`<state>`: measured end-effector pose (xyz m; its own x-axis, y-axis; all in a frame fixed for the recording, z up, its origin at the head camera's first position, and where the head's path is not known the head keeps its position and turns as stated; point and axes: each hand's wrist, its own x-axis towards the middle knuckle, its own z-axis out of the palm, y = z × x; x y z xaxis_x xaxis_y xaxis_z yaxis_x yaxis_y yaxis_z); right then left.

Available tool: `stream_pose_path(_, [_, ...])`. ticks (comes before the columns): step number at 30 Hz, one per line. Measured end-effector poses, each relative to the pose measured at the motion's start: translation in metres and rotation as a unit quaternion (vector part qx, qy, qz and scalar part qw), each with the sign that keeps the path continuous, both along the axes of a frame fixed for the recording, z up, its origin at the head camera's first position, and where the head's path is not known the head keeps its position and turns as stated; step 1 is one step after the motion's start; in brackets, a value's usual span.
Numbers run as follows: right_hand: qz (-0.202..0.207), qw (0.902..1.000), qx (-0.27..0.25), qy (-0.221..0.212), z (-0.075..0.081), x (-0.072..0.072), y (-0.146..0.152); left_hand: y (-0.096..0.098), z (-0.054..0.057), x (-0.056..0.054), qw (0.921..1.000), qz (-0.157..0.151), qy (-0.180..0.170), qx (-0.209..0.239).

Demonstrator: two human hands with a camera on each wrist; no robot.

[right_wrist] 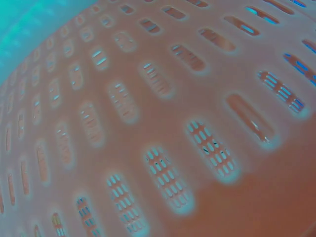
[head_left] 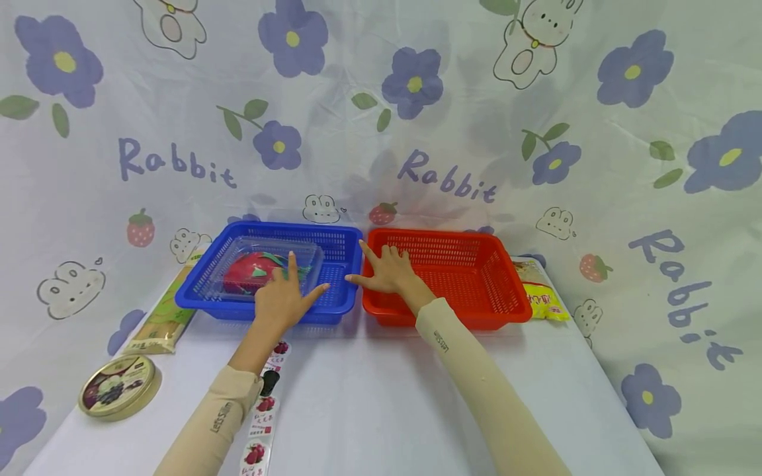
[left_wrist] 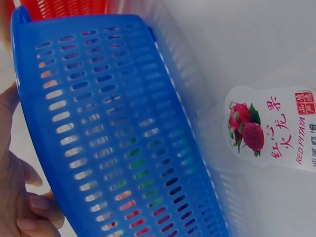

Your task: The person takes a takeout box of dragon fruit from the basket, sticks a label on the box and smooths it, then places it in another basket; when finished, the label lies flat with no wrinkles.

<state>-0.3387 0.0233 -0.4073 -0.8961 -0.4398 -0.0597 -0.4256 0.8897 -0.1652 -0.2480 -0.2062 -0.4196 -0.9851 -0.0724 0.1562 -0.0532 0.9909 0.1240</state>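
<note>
In the head view my left hand (head_left: 278, 299) reaches over the front of the blue basket (head_left: 270, 312), index finger and thumb spread, nothing held. Inside that basket lies a clear plastic box (head_left: 309, 254) with a red and green dragon fruit (head_left: 245, 272) in it. My right hand (head_left: 387, 270) spreads its fingers over the left end of the red basket (head_left: 452, 323); whether it touches the rim cannot be told. The left wrist view shows fingers (left_wrist: 42, 210) beside the blue basket's rim. Perforated basket wall (right_wrist: 148, 118) in odd colours fills the right wrist view.
A strip of red pitaya labels (head_left: 260, 430) lies under the left forearm. Far left are a round gold tin (head_left: 119, 387) and a green and tan packet (head_left: 161, 324). A yellow packet (head_left: 540, 297) lies right of the red basket. Patterned cloth (head_left: 333, 145) hangs behind.
</note>
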Motion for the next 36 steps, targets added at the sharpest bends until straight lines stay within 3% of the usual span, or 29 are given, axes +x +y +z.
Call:
stream_pose_path(19, [-0.008,0.9999,-0.011,-0.002,0.001,-0.001,-0.005,-0.016,-0.005,0.012,0.9995,0.017,0.007,0.026])
stream_pose_path(36, [-0.008,0.9998,-0.015,-0.005,0.001,0.000,-0.008,-0.030,-0.008,0.023,0.9991,0.033,0.021,0.014])
